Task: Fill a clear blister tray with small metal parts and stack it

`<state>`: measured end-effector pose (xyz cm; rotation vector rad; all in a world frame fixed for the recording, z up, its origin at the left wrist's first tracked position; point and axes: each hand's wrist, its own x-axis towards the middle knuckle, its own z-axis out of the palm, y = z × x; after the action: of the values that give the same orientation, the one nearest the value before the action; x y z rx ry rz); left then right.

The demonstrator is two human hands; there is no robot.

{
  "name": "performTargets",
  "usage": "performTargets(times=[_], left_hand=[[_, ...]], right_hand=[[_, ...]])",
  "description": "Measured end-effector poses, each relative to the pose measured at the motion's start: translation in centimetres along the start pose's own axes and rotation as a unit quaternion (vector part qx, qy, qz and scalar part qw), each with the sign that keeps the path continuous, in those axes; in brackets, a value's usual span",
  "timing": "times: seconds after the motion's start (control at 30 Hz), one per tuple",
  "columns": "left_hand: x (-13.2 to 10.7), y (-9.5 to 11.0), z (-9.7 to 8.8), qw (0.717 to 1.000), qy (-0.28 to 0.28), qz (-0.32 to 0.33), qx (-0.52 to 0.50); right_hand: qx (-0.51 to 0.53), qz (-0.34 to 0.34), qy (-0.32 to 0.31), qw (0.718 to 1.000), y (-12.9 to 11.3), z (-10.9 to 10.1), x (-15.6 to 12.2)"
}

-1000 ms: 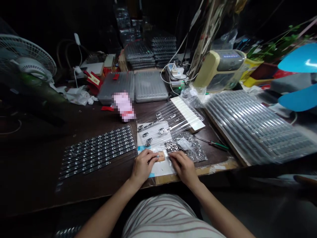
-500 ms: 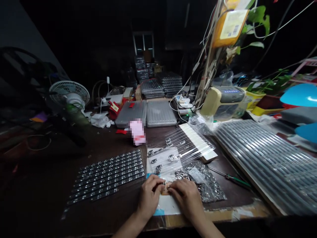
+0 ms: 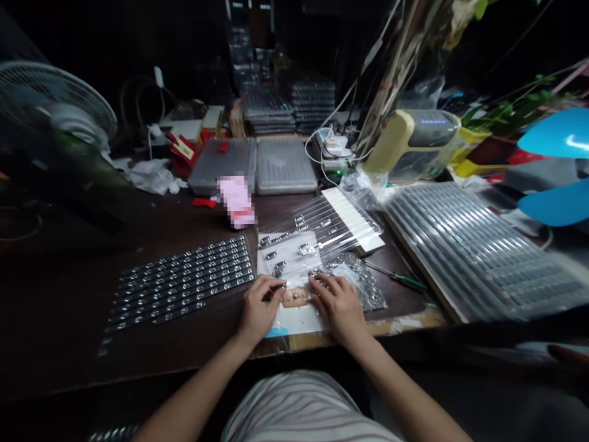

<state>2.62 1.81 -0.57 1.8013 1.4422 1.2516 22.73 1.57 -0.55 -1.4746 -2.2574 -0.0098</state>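
Head view. The left hand (image 3: 261, 309) and right hand (image 3: 337, 305) lay close together at the front edge of the bench (image 3: 69, 325), fingers drawn in narrow toward a small tan block (image 3: 295, 298). The block sat between them on a white sheet (image 3: 294, 322), fingertips at or just beside its two ends. Whether either hand pinched something small there could not be told; the fingers hid the contact.

Behind the block lay a clear plastic film (image 3: 317, 224) with small metal fittings (image 3: 304, 249) spread under it, and a white comb-like strip (image 3: 352, 218) along its far side. Just right of the right hand lay a clear bag of loose metal parts (image 3: 356, 282), apparently kept there within easy reach. A green-handled screwdriver (image 3: 409, 281) lay beyond it. Left of the hands, rows of metal fittings (image 3: 181, 285) were laid out in close parallel lines, seemingly for orderly counting or access. Stacked trays of similar parts (image 3: 478, 248) filled the right side. Two grey plastic cases (image 3: 221, 166) stood further back, beside a blurred pink packet (image 3: 236, 201).
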Motion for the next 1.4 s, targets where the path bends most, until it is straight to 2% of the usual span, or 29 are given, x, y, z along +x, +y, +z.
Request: performTargets(times=[0.13, 0.27, 0.37, 0.8, 1.1, 1.17, 1.23, 1.33, 1.4], left_hand=[[0.5, 0.4, 0.6, 0.999, -0.032, -0.014, -0.001], [0.3, 1.0, 1.8, 0.994, -0.096, 0.043, 0.032], [0.0, 1.0, 2.5, 0.988, -0.122, 0.075, 0.062], [0.0, 0.7, 2.9, 0.986, -0.142, 0.053, 0.068], [0.3, 1.1, 3.0, 0.99, -0.132, 0.038, 0.027], [0.4, 1.3, 2.4, 0.992, -0.117, 0.05, 0.016], [0.6, 1.2, 1.0, 0.995, -0.077, 0.054, 0.029], [0.5, 0.0, -2.5, 0.992, -0.005, 0.038, 0.12], [-0.1, -1.4, -5.2, 0.978, 0.029, 0.026, 0.207]], right_hand=[[-0.003, 0.001, 0.003, 1.0, 1.7, 0.3, -1.0], [0.057, 0.02, 0.049, 0.997, 2.0, 1.0, -1.3], [0.088, 0.023, 0.069, 0.993, 1.9, 1.0, -1.2], [0.138, 0.042, 0.075, 0.987, 2.1, 0.8, -1.2], [0.141, 0.002, 0.099, 0.985, 2.6, 1.0, -1.0], [0.143, -0.001, 0.107, 0.984, 2.6, 0.9, -1.1], [0.147, -0.005, 0.112, 0.983, 2.5, 0.8, -1.1], [0.165, -0.013, 0.11, 0.98, 1.7, 0.6, -1.1], [0.181, -0.022, 0.1, 0.978, 0.9, 0.6, -1.0]])
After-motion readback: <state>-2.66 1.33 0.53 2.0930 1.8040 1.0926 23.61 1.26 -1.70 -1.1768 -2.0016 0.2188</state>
